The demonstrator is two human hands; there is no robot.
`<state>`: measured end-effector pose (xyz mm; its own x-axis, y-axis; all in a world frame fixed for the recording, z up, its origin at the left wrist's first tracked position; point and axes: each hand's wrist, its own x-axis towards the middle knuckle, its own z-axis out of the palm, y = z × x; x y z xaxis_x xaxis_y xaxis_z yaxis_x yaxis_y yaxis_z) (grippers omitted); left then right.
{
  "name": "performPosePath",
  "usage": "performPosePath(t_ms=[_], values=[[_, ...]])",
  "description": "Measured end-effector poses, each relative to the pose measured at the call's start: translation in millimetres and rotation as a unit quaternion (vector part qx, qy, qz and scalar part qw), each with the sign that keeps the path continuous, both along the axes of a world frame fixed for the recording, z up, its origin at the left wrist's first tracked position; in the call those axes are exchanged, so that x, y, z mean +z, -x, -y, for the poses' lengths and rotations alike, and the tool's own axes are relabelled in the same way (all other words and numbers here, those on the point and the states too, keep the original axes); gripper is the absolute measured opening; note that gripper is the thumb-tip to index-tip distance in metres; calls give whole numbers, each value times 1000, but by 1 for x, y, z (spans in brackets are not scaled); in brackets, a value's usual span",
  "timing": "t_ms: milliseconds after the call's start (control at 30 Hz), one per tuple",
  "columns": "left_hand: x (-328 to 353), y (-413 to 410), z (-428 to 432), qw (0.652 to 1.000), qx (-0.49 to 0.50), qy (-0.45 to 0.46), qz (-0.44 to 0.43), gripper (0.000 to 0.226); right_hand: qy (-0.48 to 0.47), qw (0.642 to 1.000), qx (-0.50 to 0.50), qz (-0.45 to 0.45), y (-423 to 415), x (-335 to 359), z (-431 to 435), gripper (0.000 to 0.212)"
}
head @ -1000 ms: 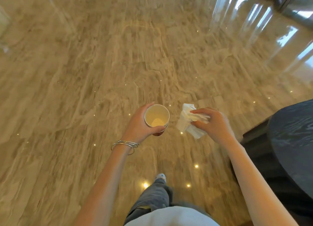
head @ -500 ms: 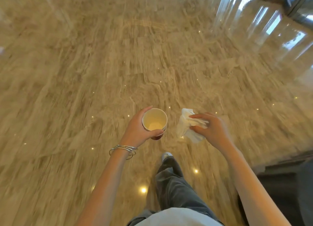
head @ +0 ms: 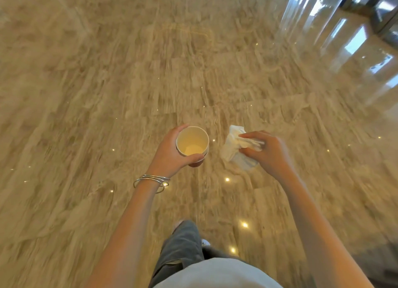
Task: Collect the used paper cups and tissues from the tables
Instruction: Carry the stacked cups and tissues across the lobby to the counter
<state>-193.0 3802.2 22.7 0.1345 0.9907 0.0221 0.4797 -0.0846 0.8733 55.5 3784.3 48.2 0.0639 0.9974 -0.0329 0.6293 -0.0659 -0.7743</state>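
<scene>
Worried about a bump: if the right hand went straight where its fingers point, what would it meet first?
Likely the paper cup in the left hand, the tissue touching first; depth is unclear.

1 head view, forward-down over floor [head: 107, 93]

Gap between paper cup [head: 192, 142] and tissue [head: 233, 152]; marble floor [head: 107, 83] open ahead, both sides; glass doors [head: 383, 11] far right.

You have bright, warm light. Daylight glares in pale streaks off the glossy floor [head: 107, 93] at far right, and small bright specks dot it near you. Motion blur smears the floor, worst toward the bowed edges; the centre is sharper.
</scene>
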Motion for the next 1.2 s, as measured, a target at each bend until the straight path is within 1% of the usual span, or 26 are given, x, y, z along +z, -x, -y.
performPosePath(t_ms=[133, 267, 500, 633, 867, 967, 1067, 1200], values=[[-16, 0, -71, 1000, -12, 14, -3, 84, 20, 1000, 1, 7, -4, -19, -69, 26], [-23, 3, -162, 1000, -20, 20, -11, 84, 22, 1000, -5, -3, -4, -26, -158, 26], [-2, 2, -341, 999, -39, 1, -7, 84, 0, 999, -45, -13, -4, -2, -322, 22], [12, -6, -433, 998, -54, -14, -10, 83, -6, 998, -60, -31, -7, 2, -401, 25], [-8, -18, -553, 999, -51, 0, -8, 84, 26, 999, -43, 8, -22, -25, -531, 25], [-17, -29, -615, 999, -42, 5, -9, 83, 22, 999, -36, 7, -35, -31, -599, 26], [-12, -45, -689, 999, -34, 4, -7, 82, 22, 999, -35, -1, -51, -26, -675, 25], [3, -67, -785, 1000, -26, 3, 0, 84, 9, 999, -36, -18, -69, -2, -777, 26]])
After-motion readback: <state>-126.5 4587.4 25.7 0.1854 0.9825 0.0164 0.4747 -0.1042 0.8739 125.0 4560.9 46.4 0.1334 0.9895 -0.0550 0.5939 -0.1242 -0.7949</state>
